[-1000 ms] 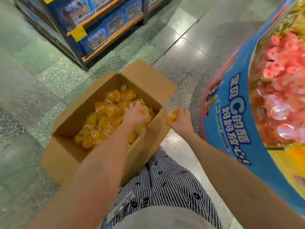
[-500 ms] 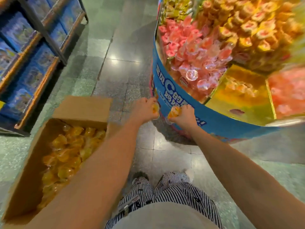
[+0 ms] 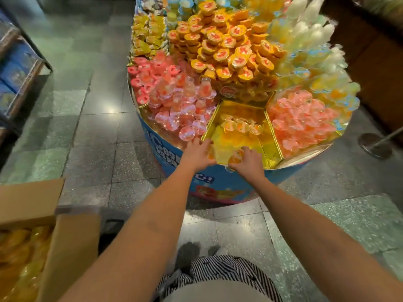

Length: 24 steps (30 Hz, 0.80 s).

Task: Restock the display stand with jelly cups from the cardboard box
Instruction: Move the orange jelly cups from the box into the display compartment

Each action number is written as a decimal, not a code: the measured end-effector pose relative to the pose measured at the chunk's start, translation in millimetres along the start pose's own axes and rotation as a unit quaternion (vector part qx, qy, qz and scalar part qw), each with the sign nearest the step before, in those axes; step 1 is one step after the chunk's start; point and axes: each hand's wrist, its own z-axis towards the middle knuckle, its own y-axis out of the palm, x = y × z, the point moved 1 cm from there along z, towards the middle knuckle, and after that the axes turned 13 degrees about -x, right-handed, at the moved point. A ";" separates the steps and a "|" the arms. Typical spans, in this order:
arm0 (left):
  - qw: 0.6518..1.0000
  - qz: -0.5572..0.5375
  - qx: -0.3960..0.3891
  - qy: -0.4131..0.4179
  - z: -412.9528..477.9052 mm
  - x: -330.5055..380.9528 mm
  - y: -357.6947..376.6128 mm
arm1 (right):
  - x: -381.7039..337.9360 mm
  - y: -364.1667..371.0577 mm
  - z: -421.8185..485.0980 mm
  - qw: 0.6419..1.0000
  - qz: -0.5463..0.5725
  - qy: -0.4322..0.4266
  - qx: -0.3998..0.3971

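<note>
Left hand (image 3: 197,152) and right hand (image 3: 248,160) have reached the gold-lined compartment (image 3: 238,139), each clamped on orange jelly cups (image 3: 236,157); I fear rim-edge release spills them.

Single head-worn wide-angle view, looking forward and down from above onto the nearby display stand (image 3: 239,184)
</note>
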 end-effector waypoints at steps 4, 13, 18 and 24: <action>1.000 0.017 -0.002 -0.009 38.0 43.9 9.3 | 46.5 -33.4 24.8 1.000 0.008 0.001 0.009; 0.998 0.053 -0.032 -0.001 114.8 90.2 27.1 | 112.7 -65.4 71.2 1.000 -0.003 0.009 0.011; 0.995 0.087 -0.051 0.018 168.0 97.8 39.2 | 131.3 -63.3 114.0 1.000 -0.020 0.001 -0.001; 0.986 0.134 -0.089 0.053 239.6 91.7 70.0 | 147.9 -48.6 179.5 0.998 -0.053 -0.019 -0.009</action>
